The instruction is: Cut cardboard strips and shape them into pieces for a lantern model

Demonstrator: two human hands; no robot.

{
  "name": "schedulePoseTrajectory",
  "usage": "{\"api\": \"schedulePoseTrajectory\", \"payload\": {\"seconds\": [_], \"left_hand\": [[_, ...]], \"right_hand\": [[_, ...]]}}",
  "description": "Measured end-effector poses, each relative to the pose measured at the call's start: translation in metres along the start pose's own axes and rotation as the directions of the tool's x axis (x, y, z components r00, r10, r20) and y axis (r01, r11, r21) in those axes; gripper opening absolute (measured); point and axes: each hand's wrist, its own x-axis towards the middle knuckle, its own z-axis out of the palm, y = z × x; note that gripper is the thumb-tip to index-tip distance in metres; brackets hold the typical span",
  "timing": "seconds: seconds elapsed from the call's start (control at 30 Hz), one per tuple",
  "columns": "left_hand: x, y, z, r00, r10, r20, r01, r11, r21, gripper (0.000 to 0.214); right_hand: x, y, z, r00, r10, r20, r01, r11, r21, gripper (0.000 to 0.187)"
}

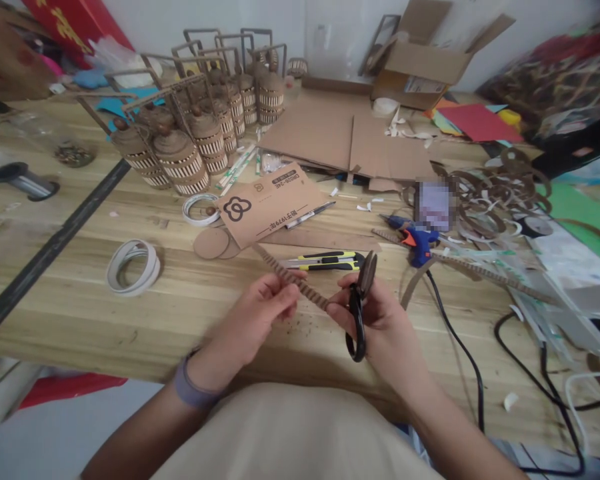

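Note:
My left hand (260, 313) pinches a narrow corrugated cardboard strip (311, 293) between thumb and fingers near its middle. The strip slants from upper left down to my right hand (387, 330), whose thumb and fingertips meet its lower end. Black-handled scissors (358, 327) sit in that same hand, with their blades pointing up and away. Just beyond both hands lies a yellow and black utility knife (325, 261). Behind it are a printed cardboard piece (275, 208) and round cardboard discs (211, 243). Small dark crumbs dot the table below the strip.
Several lantern-like cardboard models (180, 160) with handles stand at the back left. White tape rolls (112, 270) lie at left. To the right are a blue glue gun (421, 247) with its black cord (455, 333), and a heap of curled strips (505, 183). Flat cardboard (315, 127) lies behind.

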Motion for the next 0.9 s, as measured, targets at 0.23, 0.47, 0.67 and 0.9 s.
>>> {"api": "schedulePoseTrajectory", "payload": {"seconds": [0.23, 0.47, 0.67, 0.9], "left_hand": [[-0.005, -0.004, 0.008, 0.997, 0.082, 0.001, -0.081, 0.982, 0.170, 0.017], [-0.002, 0.001, 0.011, 0.998, 0.056, 0.027, -0.059, 0.989, 0.133, 0.020], [-0.002, 0.006, 0.013, 0.994, 0.006, 0.108, -0.030, 0.974, 0.224, 0.017], [0.000, 0.005, 0.009, 0.995, 0.010, 0.100, -0.036, 0.964, 0.263, 0.017]], "right_hand": [[-0.012, 0.002, -0.008, 0.993, 0.079, 0.091, -0.067, 0.989, -0.132, 0.034], [-0.028, -0.002, -0.037, 0.935, 0.095, 0.341, 0.066, 0.900, -0.432, 0.045], [-0.021, -0.013, -0.029, 0.896, 0.240, 0.373, -0.057, 0.897, -0.439, 0.038], [-0.021, -0.006, -0.033, 0.886, 0.189, 0.424, -0.001, 0.914, -0.406, 0.036]]}}
